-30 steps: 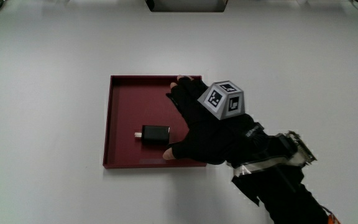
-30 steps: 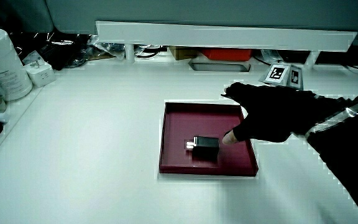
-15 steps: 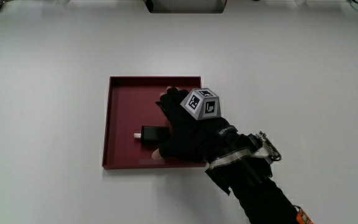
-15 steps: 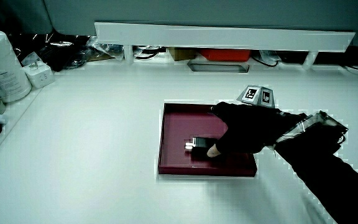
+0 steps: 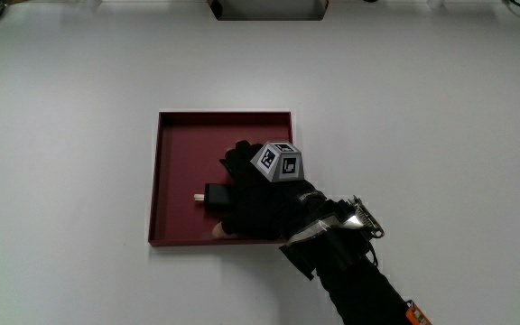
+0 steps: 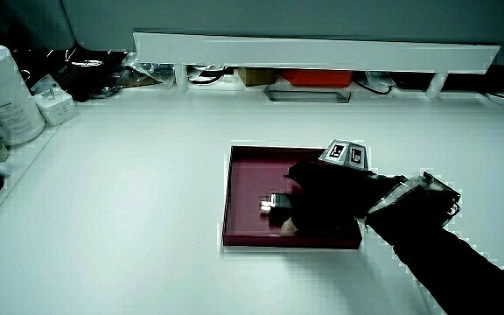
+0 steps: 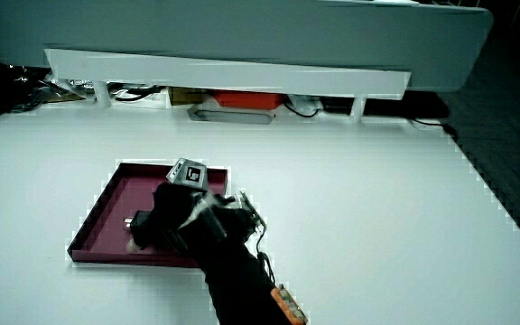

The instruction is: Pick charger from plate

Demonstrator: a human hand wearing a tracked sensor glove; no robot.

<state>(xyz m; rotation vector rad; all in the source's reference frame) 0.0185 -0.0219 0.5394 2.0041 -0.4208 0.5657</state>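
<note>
Black charger (image 5: 217,193) lies in the red plate (image 5: 179,144). We see the hand (image 5: 260,194) lowered over it, its grip hidden, so we cannot tell closure; its low placement suits a grasp.

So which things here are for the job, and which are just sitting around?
For the job:
- the charger, small and black, lying in the plate
- the plate, a dark red square tray
- the hand, over the charger

Just lying about:
- the white canister at the table's edge
- the white plug adapter beside it
</note>
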